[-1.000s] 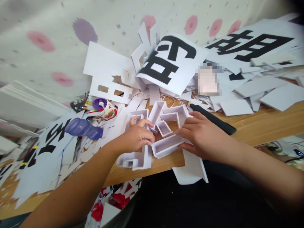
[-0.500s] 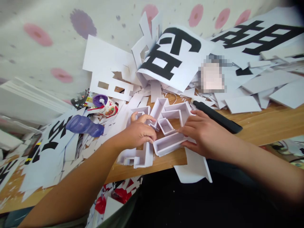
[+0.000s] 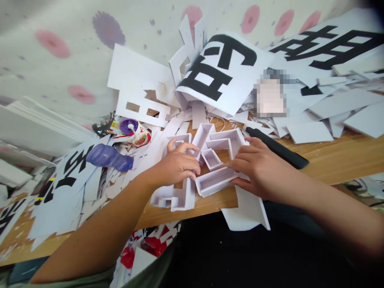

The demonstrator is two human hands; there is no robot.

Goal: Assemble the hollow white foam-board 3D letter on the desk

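On the table in front of me sits a hollow white foam-board character (image 3: pixel 214 188), built of upright strips with open tops. Its right part has a slanted box, a small square box and a long trough. My right hand (image 3: pixel 253 164) grips the wall at the right side, thumb near the trough's end and fingers over the edge. A second white foam-board section (image 3: pixel 186 200) stands at the left. My left hand (image 3: pixel 180 164) rests over it with bent fingers, the tips at the walls between both parts. The palm hides some of that section.
A black long-handled tool (image 3: pixel 276 148) lies at the right. Left are a purple bottle (image 3: pixel 109 157) and a printed cup (image 3: pixel 139 134). Foam scraps and a curled sheet with a black character (image 3: pixel 217 68) are piled behind. A loose white board (image 3: pixel 247 212) juts over the front edge.
The whole view has shifted slightly, so everything appears a little further right. Both hands keep nearly the same hold on the white foam-board parts.
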